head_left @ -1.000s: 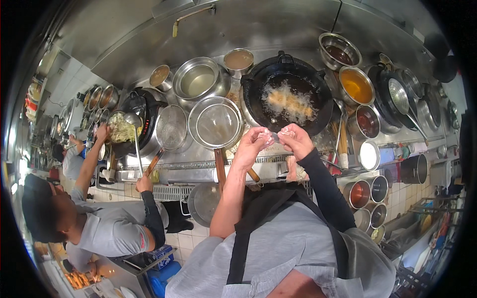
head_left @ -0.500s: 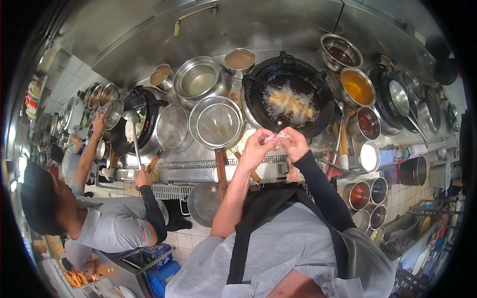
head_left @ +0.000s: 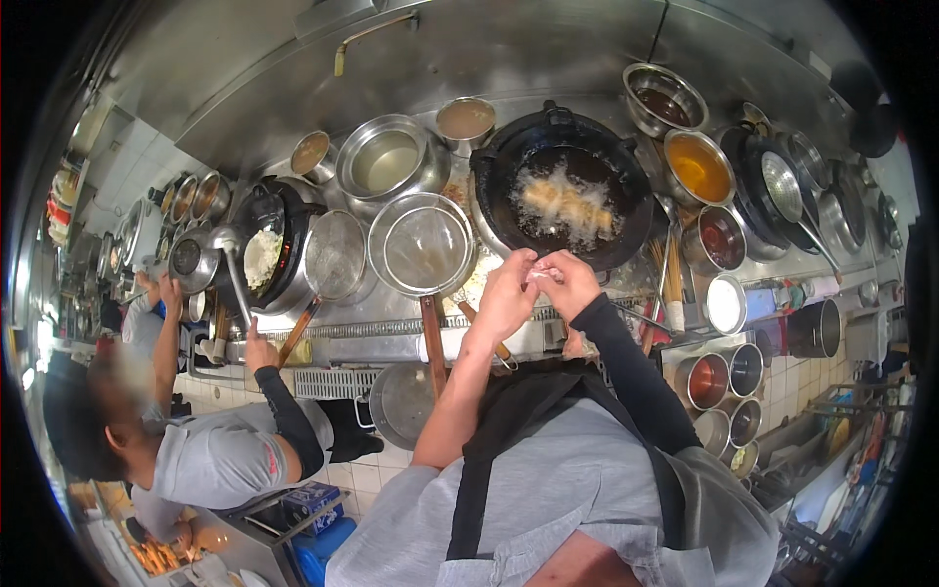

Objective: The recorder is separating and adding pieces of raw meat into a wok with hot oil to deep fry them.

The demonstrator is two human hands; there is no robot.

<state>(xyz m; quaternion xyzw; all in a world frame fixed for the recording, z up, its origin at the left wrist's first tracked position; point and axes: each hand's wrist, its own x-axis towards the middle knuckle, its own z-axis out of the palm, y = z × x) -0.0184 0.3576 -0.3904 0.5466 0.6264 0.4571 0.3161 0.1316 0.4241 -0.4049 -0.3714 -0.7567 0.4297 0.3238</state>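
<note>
My left hand point(head_left: 509, 296) and my right hand point(head_left: 571, 282) meet just in front of the near rim of a black wok point(head_left: 634, 201). The fingers of both are closed in a pinch on a small pinkish-white soft piece point(head_left: 536, 277), mostly hidden by the fingertips; it looks like raw food. Behind my hands, a clump of golden pieces point(head_left: 567, 205) fries in dark, bubbling oil inside the wok. A black sleeve covers my right forearm, while the left one is bare.
To the left, a wire strainer point(head_left: 425, 284) lies over a pot, its wooden handle toward me. A co-worker point(head_left: 225, 460) holds a ladle point(head_left: 235, 264) beside another wok. Metal bowls of amber liquid point(head_left: 698, 168) and dark red sauce point(head_left: 722, 238) flank my wok on the right.
My fingers have closed further around the pale piece, and my hands are closer together. The co-worker's ladle has moved left, out of the other wok, next to a bowl.
</note>
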